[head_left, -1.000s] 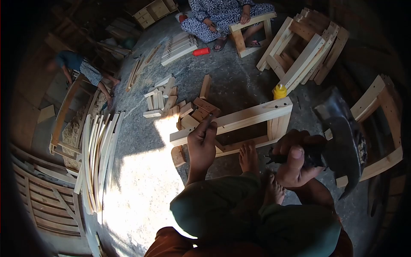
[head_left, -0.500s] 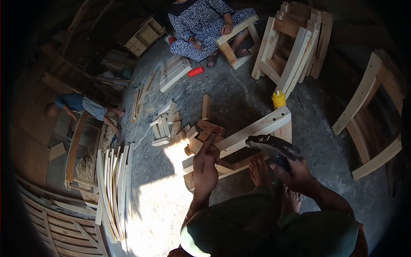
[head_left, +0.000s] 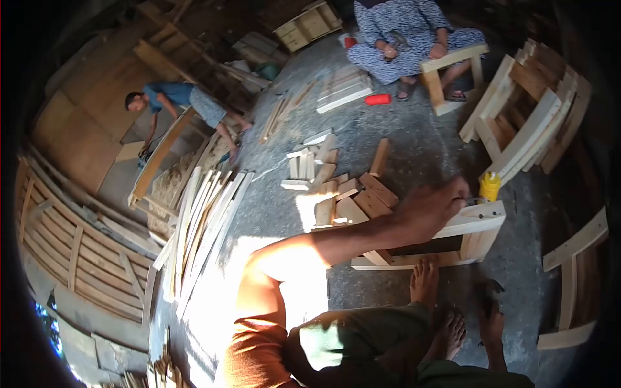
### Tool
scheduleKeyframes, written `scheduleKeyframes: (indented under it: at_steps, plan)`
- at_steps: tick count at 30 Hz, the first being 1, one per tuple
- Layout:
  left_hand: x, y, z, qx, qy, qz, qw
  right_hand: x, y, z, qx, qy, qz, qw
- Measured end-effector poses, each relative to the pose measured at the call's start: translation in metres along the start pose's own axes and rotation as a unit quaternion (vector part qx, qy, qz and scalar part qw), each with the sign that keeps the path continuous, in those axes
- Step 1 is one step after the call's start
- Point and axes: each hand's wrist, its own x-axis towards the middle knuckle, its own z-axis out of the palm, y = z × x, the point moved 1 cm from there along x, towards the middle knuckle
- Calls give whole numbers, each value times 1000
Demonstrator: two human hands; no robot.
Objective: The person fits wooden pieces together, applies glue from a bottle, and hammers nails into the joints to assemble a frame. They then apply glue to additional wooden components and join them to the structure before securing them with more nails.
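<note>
My left hand [head_left: 430,210] stretches across to the right end of a pale wooden frame [head_left: 482,220], its fingers pinched together just above the top board. Motion blur hides what the fingers hold, though something thin shows beside them. A yellow bottle [head_left: 490,186] stands just behind that end of the frame. My right hand [head_left: 491,323] hangs low on the right, closed around a hammer [head_left: 490,286] with its dark head up. My bare foot [head_left: 424,279] rests against the frame's near board.
Wood blocks [head_left: 369,197] lie heaped left of the frame. Long slats [head_left: 204,226] lie farther left. Stacked frames [head_left: 524,116] stand at right. A seated person [head_left: 407,45] holds another frame; a second person [head_left: 168,100] bends over a curved board. A red bottle [head_left: 378,99] lies on the floor.
My left hand has moved from the frame's left part to its right end. My right hand has lowered the hammer away from the frame. The view has turned left.
</note>
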Motion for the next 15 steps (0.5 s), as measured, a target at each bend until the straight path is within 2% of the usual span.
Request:
scheduleKeyframes:
  at_steps: [2, 4, 5, 7, 8, 11, 13, 14, 15]
  plan:
    - [7, -6, 9, 5, 11, -3, 1000, -4, 20, 3, 35, -37, 52, 997]
    - [14, -10, 20, -33, -6, 69, 997, -4, 22, 6, 39, -35, 37, 998]
    - [16, -13, 27, -34, -2, 66, 997, -5, 25, 3, 40, -23, 28, 999]
    - [16, -16, 36, -40, 8, 119, 992, -9, 37, 5, 50, -31, 40, 997]
    - [17, -19, 40, -6, -22, 82, 996, -7, 42, 9, 64, -35, 55, 996]
    - [12, -20, 40, -32, -19, 51, 998, 1, 24, -4, 123, -42, 59, 990]
    - [8, -20, 32, 5, -33, 60, 998, 11, 29, -2, 151, -31, 49, 987]
    - [6, -24, 30, 9, -30, 42, 999, 16, -6, -21, 142, -82, 180, 970]
    - [5, -24, 26, 23, 1, 50, 998, 18, -8, -27, 98, -106, 220, 965]
